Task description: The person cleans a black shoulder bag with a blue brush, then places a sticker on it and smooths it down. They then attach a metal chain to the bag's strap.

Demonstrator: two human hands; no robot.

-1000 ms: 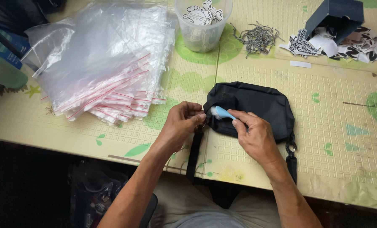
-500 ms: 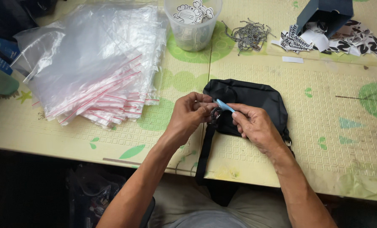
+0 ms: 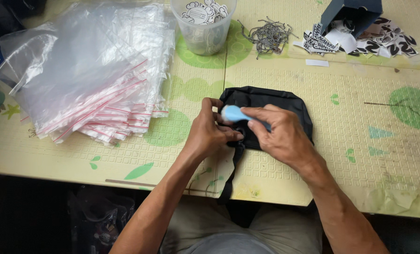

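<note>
Yellow foam mat (image 3: 370, 155) with green shapes covers the whole table. On its left side lies a big pile of clear plastic bags (image 3: 92, 70) with red strips along their tops. In the middle, close to the near edge, sits a small black pouch (image 3: 285, 101). Its black strap (image 3: 231, 174) hangs down over the edge of the table toward the person's lap.

Both hands are at the front of the pouch, very close together. The left hand (image 3: 210, 134) pinches something small on the pouch with its fingertips, but I cannot tell what the small part is. The right hand (image 3: 280, 134) is closed around a little light blue tool (image 3: 233, 113), and the blue tip pokes out to the left, just above the left hand's fingers.

At the far side of the mat stands a clear plastic cup (image 3: 203, 28) with black and white stickers in it. Beside it is a small heap of thin grey strings (image 3: 269, 35). Further right, a dark blue box (image 3: 351, 14) stands over more loose stickers (image 3: 384, 42).
</note>
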